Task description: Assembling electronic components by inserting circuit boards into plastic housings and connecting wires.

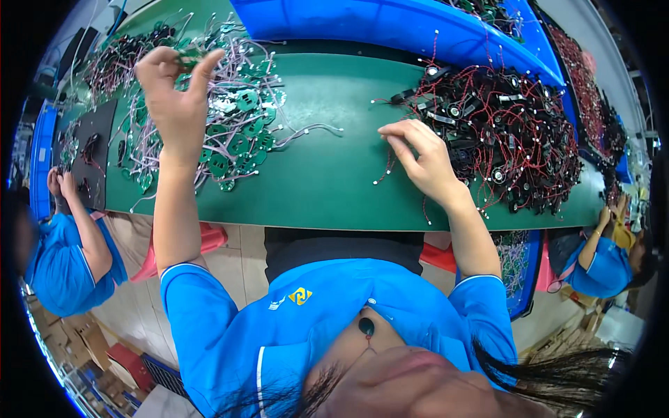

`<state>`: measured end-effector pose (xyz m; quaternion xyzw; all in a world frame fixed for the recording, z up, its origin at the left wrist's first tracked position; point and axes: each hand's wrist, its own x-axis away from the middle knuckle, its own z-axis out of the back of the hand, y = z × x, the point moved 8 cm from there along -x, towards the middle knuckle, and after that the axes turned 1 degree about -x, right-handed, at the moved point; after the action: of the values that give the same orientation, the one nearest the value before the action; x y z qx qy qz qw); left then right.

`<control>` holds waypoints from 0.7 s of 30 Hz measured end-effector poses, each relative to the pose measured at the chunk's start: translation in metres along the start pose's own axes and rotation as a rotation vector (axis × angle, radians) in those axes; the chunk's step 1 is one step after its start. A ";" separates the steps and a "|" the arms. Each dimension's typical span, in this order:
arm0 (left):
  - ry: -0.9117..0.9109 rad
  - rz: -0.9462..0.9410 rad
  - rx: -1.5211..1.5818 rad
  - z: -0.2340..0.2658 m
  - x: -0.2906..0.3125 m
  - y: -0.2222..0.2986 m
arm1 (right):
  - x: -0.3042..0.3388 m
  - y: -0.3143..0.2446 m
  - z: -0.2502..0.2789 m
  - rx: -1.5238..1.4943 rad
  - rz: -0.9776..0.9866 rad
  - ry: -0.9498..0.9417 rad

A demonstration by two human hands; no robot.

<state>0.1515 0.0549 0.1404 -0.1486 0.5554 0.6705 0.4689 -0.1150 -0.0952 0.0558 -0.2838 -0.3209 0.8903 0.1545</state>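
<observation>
My left hand (178, 104) is raised over the far left of the table. Its thumb and fingers grip a small green circuit board (191, 60), partly hidden by the fingers. Below it spreads a pile of round green circuit boards (240, 143) with pale wires and white connectors. At the near left edge of another pile, of black parts with twisted red-black wires (498, 139), is my right hand (426, 161). Its fingers are bent and drawn together toward the thumb; anything between the tips is hidden. A red wire with a white connector hangs beside that thumb.
The green table (327, 188) runs across in front of me. A blue bin (362, 19) stands along its far side. Co-workers in blue shirts sit to the left (70, 258) and right (603, 265). A blue crate (519, 272) with more boards stands below the table's near edge.
</observation>
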 end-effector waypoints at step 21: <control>-0.768 0.900 1.021 -0.177 0.127 0.016 | -0.084 0.084 0.097 -0.138 -0.414 0.003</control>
<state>0.0165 -0.0417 -0.0017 0.5677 0.6007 0.4619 0.3218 -0.1152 -0.2435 0.0956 -0.2231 -0.4322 0.8151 0.3148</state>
